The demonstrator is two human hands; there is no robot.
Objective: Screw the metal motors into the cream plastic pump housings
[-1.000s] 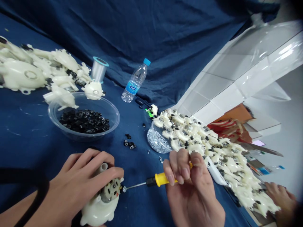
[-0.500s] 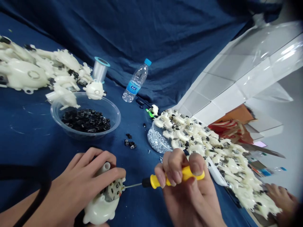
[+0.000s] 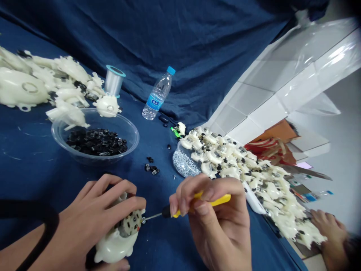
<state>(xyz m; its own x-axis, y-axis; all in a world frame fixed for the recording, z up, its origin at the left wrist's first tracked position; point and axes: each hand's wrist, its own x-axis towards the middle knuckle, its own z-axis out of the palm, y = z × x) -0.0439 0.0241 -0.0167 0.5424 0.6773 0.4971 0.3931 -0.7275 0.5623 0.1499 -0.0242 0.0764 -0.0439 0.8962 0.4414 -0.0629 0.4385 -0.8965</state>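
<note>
My left hand is wrapped over a cream plastic housing with a round metal motor set in it, pressing it against the blue cloth. In my right hand is a yellow-handled screwdriver, the fingers curled around its grip. Its thin shaft points left, and the tip meets a small screw or lug at the motor's right edge; which one I cannot tell. Past my left hand stands a clear bowl of small black parts. A smaller clear tub holds many silver screws.
Cream housings are heaped at the far left, beside a wire spool. A water bottle stands at the back. Another pile of motor housings fills the right. Another person's hand is at the right edge.
My right fingers have shifted around the screwdriver handle, covering more of it. The tip stays at the motor's edge. The whole view has moved slightly, so everything sits a little further left.
</note>
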